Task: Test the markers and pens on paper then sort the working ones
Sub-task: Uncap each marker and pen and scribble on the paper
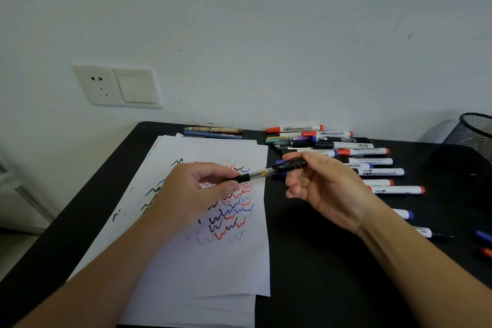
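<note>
We see a black table (314, 261) against a white wall (239, 21), with scribbled paper (213, 261) lying on its left part. A row of markers (346, 153) lies right of the paper, and a mesh basket (476, 133) stands at the far right. Our left hand (197, 189) pinches the tip end of a pen (266, 172), while our right hand (327, 186) grips its black rear end; the pen hangs level above the paper's right edge.

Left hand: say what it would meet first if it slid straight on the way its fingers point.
The left hand, pinching the pen, points rightward at the right hand gripping the pen's other end; probably those fingers first, though depth is unclear.
</note>
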